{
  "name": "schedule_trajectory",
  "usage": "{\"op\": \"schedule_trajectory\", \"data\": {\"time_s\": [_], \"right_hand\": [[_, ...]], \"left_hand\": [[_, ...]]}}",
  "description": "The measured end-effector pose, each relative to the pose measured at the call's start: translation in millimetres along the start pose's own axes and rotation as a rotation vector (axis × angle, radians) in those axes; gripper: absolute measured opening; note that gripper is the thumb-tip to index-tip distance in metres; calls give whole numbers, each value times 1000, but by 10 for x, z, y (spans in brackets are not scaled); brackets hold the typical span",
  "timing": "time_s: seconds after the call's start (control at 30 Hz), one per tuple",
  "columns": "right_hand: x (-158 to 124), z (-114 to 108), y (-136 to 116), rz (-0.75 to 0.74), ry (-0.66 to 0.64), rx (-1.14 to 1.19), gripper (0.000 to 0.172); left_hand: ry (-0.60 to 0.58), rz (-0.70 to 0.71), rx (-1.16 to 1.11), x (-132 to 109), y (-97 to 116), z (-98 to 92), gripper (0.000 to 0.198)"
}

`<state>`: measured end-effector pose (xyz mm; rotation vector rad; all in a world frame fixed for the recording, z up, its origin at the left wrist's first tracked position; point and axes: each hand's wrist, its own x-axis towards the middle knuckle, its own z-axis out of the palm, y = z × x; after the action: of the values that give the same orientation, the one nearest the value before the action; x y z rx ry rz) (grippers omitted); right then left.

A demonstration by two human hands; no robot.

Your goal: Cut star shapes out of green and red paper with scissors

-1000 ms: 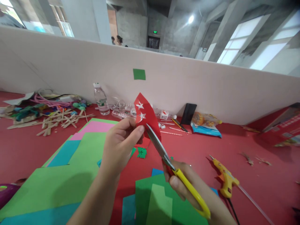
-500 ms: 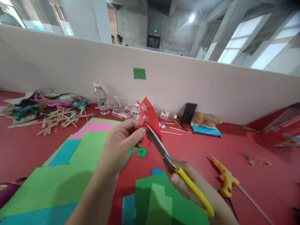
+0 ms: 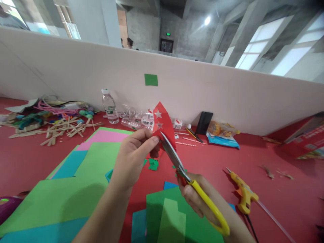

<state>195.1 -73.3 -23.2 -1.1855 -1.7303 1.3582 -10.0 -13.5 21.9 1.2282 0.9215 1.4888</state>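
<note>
Between the thumb and fingers of my left hand point(image 3: 138, 152) is a pointed piece of red paper point(image 3: 165, 123) with star-shaped holes, held upright above the table. My right hand point(image 3: 197, 195) grips yellow-handled scissors point(image 3: 174, 157) whose blades point up and to the left. The blade tips touch or overlap the red paper just beside my left thumb. Whether the blades are slightly parted is hard to tell. A small green cut-out point(image 3: 153, 164) lies on the table below the paper.
Coloured sheets point(image 3: 58, 199) spread at the left, and green sheets point(image 3: 199, 216) lie in front. A yellow glue gun point(image 3: 243, 190) rests at the right. Along the white partition point(image 3: 217, 87) stand a water bottle point(image 3: 110, 108), a black phone point(image 3: 204, 123) and a snack bag point(image 3: 222, 135). Wooden sticks point(image 3: 60, 130) are heaped back left.
My left hand and the red paper have shifted slightly to the right. The scissors and my right hand have barely moved.
</note>
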Motion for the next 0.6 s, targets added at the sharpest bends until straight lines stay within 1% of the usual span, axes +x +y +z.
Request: {"op": "schedule_trajectory", "data": {"time_s": [0.2,0.3,0.43,0.6], "right_hand": [[32,-49,38,10,-72,-32,72],[38,-51,49,22,-75,-28,72],[29,-44,49,1,-80,-49,71],[10,-25,36,27,-45,-55,70]], "left_hand": [[24,43,142,9,48,-30,15],[23,44,164,8,50,-48,14],[23,35,167,9,47,-49,14],[22,39,178,6,47,-41,14]]}}
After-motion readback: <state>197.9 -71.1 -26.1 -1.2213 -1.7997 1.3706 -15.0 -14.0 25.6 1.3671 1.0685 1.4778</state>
